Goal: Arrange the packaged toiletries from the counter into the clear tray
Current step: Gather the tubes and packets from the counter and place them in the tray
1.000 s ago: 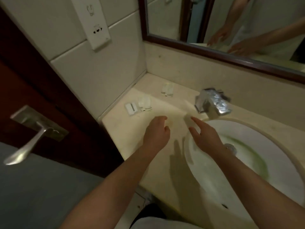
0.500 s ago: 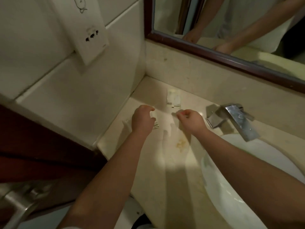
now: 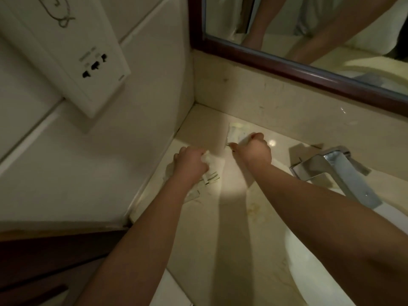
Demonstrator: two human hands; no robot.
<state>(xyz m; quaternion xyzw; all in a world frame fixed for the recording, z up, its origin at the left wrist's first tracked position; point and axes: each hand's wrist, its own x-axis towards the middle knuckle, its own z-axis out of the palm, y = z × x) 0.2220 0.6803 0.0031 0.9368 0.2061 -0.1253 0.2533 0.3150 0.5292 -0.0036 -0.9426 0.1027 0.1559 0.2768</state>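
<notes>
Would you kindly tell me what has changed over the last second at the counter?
Both hands moved forward from beside the sink to the wall corner. The left hand now grips the near packets; the right hand pinches the far packet. The faucet and counter are unchanged.

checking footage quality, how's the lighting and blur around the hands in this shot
Head view: dim overall, one bright pool on the counter between the arms; left hand, right hand and the packets look motion-smeared; a glare dot beside the right hand.
</notes>
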